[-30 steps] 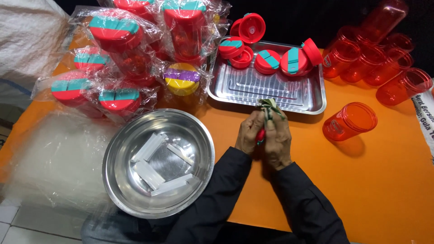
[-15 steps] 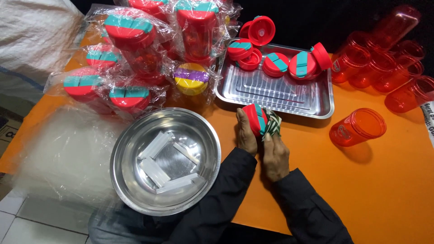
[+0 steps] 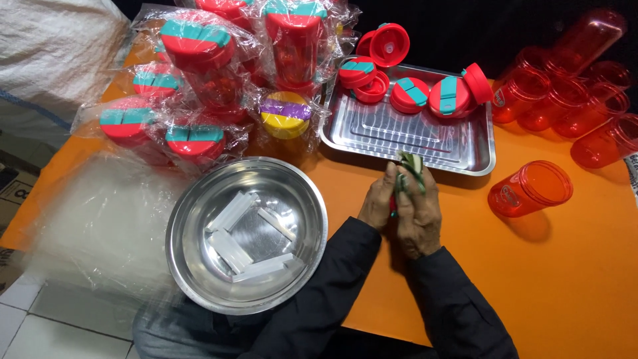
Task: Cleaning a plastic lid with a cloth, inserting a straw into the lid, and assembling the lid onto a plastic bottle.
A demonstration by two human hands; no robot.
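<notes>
Orange table (image 3: 571,279) bearing, left to right: clear plastic sheet (image 3: 100,219); wrapped red cups with teal lids (image 3: 199,73); round steel bowl (image 3: 193,266) near the front edge; rectangular steel tray (image 3: 475,149) behind it; bare translucent red cups (image 3: 531,189) at right.

One steel bowl (image 3: 199,279), one steel tray (image 3: 478,149), perhaps six loose red lids (image 3: 409,93).
</notes>
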